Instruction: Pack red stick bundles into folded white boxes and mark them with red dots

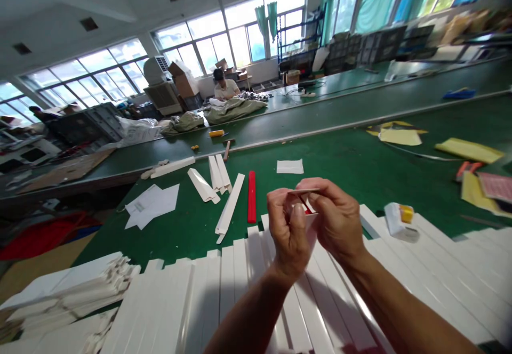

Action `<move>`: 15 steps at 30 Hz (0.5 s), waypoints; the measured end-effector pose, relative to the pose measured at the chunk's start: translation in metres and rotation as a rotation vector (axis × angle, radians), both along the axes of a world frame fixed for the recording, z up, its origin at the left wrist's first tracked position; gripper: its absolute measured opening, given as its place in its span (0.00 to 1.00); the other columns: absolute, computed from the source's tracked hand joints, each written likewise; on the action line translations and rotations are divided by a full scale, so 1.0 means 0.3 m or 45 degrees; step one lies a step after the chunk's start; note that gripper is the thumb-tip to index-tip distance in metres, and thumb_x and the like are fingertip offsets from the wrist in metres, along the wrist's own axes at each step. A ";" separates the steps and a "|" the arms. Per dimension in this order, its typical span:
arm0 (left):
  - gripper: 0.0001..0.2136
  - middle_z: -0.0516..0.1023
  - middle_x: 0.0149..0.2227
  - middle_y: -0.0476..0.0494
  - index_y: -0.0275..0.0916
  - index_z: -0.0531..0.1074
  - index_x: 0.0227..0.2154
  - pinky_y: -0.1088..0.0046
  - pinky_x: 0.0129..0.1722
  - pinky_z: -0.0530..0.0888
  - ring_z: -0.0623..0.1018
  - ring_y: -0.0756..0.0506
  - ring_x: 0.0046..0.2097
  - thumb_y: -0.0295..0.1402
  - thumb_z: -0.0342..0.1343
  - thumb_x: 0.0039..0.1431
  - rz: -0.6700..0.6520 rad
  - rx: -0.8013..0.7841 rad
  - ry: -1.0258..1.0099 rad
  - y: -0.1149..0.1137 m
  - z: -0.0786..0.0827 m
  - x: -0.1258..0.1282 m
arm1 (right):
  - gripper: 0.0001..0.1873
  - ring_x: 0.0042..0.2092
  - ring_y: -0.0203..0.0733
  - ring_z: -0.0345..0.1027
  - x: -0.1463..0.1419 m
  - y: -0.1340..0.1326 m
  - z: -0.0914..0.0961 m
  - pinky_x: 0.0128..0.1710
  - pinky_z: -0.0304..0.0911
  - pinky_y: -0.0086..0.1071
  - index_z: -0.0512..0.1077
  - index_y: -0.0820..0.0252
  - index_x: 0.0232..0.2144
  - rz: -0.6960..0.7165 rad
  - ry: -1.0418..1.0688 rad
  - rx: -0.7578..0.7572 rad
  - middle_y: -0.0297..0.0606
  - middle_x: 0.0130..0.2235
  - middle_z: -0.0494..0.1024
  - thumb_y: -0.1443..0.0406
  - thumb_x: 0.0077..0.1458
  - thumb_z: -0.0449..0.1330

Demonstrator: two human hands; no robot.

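Both hands are at the open end of a narrow white carton [312, 227], with something red showing inside its mouth. My left hand [288, 236] wraps round the near left side, thumb up against the opening. On the other side my right hand [338, 220] pinches the end flap with thumb and fingers. The rest of the carton is mostly hidden behind my hands and wrists. Below them lies a wide row of long white cartons [168, 300], side by side. A red ridged strip [252, 196] rests on the green table left of my hands.
Several loose white cartons [230, 204] and white papers [152, 204] lie on the green table [340, 157]. A tape dispenser [401, 220] sits on the cartons at right. Flattened cartons [76, 284] are stacked at left. Farther back are a hammer [227, 150] and a seated person [226, 87].
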State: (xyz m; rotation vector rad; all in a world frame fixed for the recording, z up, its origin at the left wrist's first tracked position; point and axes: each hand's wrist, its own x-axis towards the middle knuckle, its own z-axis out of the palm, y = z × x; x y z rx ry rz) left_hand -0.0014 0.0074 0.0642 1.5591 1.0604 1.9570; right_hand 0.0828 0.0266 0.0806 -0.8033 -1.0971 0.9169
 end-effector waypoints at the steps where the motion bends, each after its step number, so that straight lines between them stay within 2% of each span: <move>1: 0.13 0.70 0.45 0.41 0.41 0.63 0.51 0.68 0.45 0.76 0.75 0.46 0.45 0.40 0.46 0.68 -0.002 0.002 -0.035 0.005 -0.004 0.002 | 0.07 0.40 0.42 0.69 -0.006 0.003 -0.005 0.40 0.65 0.33 0.76 0.55 0.30 -0.037 -0.006 0.044 0.36 0.38 0.76 0.68 0.53 0.57; 3: 0.16 0.71 0.47 0.40 0.42 0.61 0.55 0.67 0.46 0.76 0.75 0.45 0.47 0.41 0.45 0.69 0.030 0.042 0.004 0.013 -0.015 -0.002 | 0.09 0.43 0.45 0.69 -0.010 0.004 -0.017 0.42 0.66 0.36 0.76 0.55 0.29 -0.044 0.000 0.118 0.38 0.39 0.75 0.68 0.55 0.55; 6: 0.19 0.72 0.46 0.37 0.38 0.68 0.50 0.61 0.51 0.74 0.74 0.43 0.50 0.45 0.40 0.70 0.103 0.216 0.231 0.020 -0.028 -0.027 | 0.14 0.49 0.48 0.69 0.005 -0.008 -0.043 0.49 0.65 0.40 0.78 0.55 0.34 0.013 -0.053 0.242 0.40 0.43 0.75 0.65 0.58 0.51; 8: 0.24 0.72 0.47 0.35 0.36 0.70 0.48 0.57 0.52 0.74 0.74 0.40 0.52 0.50 0.38 0.69 0.147 0.321 0.371 0.021 -0.021 -0.053 | 0.17 0.54 0.51 0.66 0.022 -0.025 -0.068 0.55 0.62 0.44 0.77 0.54 0.43 0.046 -0.193 0.313 0.42 0.49 0.74 0.62 0.60 0.49; 10: 0.24 0.73 0.48 0.33 0.34 0.69 0.49 0.57 0.51 0.75 0.74 0.40 0.52 0.50 0.41 0.68 0.148 0.352 0.519 0.022 0.001 -0.083 | 0.23 0.59 0.53 0.63 0.033 -0.043 -0.098 0.58 0.60 0.47 0.68 0.54 0.57 0.089 -0.372 0.347 0.43 0.58 0.69 0.60 0.60 0.52; 11: 0.22 0.74 0.48 0.33 0.35 0.69 0.50 0.58 0.50 0.76 0.75 0.40 0.52 0.48 0.44 0.68 0.133 0.351 0.592 0.022 0.018 -0.098 | 0.29 0.60 0.53 0.63 0.034 -0.050 -0.113 0.58 0.61 0.48 0.61 0.55 0.63 0.098 -0.448 0.352 0.45 0.61 0.67 0.60 0.59 0.54; 13: 0.19 0.75 0.47 0.34 0.35 0.68 0.53 0.61 0.48 0.77 0.76 0.41 0.50 0.42 0.49 0.67 0.070 0.345 0.724 0.023 0.056 -0.127 | 0.39 0.56 0.53 0.69 0.026 -0.057 -0.137 0.52 0.68 0.46 0.49 0.56 0.67 0.040 -0.562 0.335 0.50 0.61 0.67 0.61 0.57 0.59; 15: 0.19 0.76 0.47 0.34 0.35 0.66 0.56 0.63 0.46 0.78 0.76 0.42 0.49 0.38 0.52 0.66 0.007 0.322 0.842 0.024 0.094 -0.152 | 0.44 0.47 0.51 0.76 0.009 -0.056 -0.150 0.41 0.73 0.41 0.49 0.58 0.66 -0.096 -0.657 0.269 0.52 0.55 0.73 0.61 0.52 0.64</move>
